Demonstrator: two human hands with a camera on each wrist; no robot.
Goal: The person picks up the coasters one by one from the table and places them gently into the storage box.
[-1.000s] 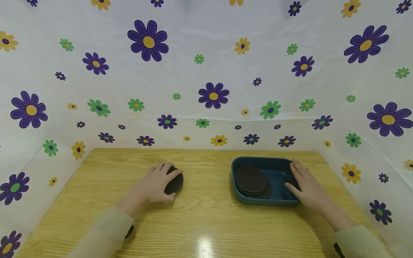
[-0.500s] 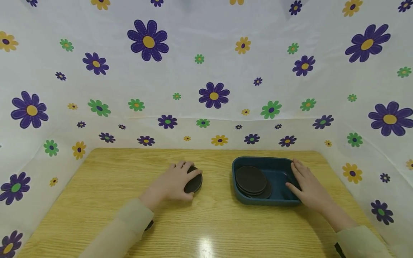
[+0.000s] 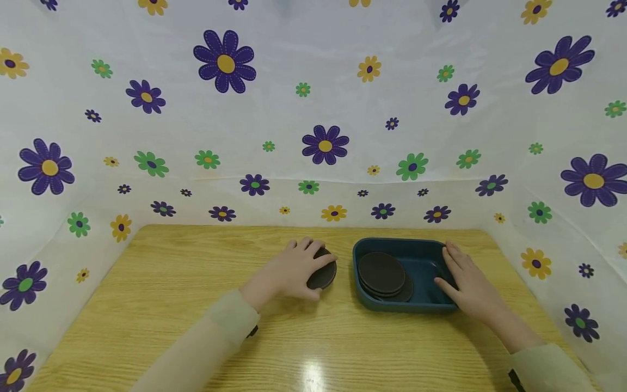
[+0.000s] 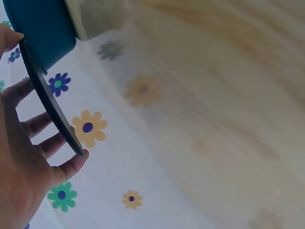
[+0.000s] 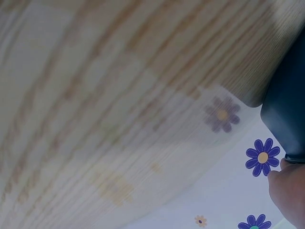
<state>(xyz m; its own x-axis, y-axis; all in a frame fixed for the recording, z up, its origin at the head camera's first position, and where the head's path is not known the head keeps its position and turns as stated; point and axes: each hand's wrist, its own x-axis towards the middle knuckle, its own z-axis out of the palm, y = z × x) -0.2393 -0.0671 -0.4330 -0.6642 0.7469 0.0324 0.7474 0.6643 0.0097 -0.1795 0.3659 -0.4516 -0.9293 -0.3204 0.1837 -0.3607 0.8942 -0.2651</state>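
Observation:
My left hand (image 3: 294,270) holds a thin black round coaster (image 3: 323,273) by its edges, thumb and fingers spread around the rim. In the left wrist view the coaster (image 4: 55,107) shows nearly edge-on, tilted between the fingertips. A dark blue rectangular bin (image 3: 421,257) with rounded corners lies to the right of this hand. Several more black coasters (image 3: 381,271) are piled in the bin's left part. Over the bin's right rim lies my right hand (image 3: 467,286), fingers fairly straight, its thumb reaching inward over the wall. Only a small part of this hand (image 5: 287,193) appears in the right wrist view.
The light wooden table (image 3: 206,245) is enclosed on the back and sides by a white cloth (image 3: 274,114) with purple, yellow and green flowers. The bin stands near the table's right back corner. Light glares off the wood at the front middle.
My left hand has moved steadily rightward with the coaster, from the left middle of the table to just left of the bin. My right hand and the bin have stayed put.

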